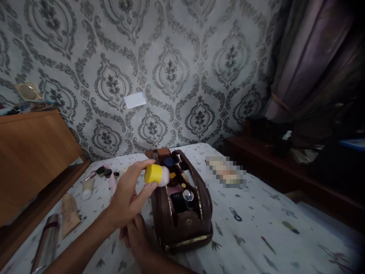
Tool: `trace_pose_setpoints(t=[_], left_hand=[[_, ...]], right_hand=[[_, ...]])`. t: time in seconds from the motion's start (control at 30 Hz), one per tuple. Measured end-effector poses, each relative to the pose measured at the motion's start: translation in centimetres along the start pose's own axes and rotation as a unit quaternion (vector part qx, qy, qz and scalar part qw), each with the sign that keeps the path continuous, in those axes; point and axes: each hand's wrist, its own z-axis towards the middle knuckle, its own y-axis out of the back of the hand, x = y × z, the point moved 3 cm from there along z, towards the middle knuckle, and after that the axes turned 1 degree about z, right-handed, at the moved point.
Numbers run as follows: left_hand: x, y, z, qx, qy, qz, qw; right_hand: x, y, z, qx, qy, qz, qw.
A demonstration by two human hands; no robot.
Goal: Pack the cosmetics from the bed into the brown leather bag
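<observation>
My left hand [127, 199] reaches in from the lower left and pinches a small white bottle with a yellow cap [156, 175] between fingers and thumb. It holds the bottle just above the left edge of an open brown toiletry bag [185, 224]. The bag stands on the bed with dark jars, a silver-topped item and other small cosmetics inside. My right hand [136, 233] lies lower, pressed against the bag's left side with its fingers bent; the dim light hides how it grips.
The patterned bedsheet [256, 228] carries tubes and small pots [99, 179] at the left, a metal flask [47, 243] and a blurred flat item [225, 172]. A wooden headboard [31, 160] stands on the left, with a dark side table [279, 152] and a curtain on the right.
</observation>
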Motion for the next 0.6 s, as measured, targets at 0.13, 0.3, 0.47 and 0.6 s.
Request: trace_pose_setpoints(t=[0.13, 0.3, 0.47, 0.6], left_hand=[[-0.2, -1.8, 1.7, 0.075, -0.016, -0.042, 0.996], [-0.5, -2.5, 2.2, 0.130, -0.039, 0.015, 0.991], [-1.0, -2.1, 3.2, 0.161, -0.024, 0.076, 0.984], [-1.1, -2.3, 4.5, 0.245, -0.025, 0.117, 0.962]], right_hand=[[0.0, 0.1, 0.0, -0.001, 0.000, 0.007, 1.000], [-0.4, 0.1, 0.2, 0.009, 0.001, 0.026, 1.000], [-1.3, 0.0, 0.6, 0.005, -0.001, 0.042, 0.999], [-1.0, 0.0, 0.5, 0.020, 0.007, 0.016, 1.000]])
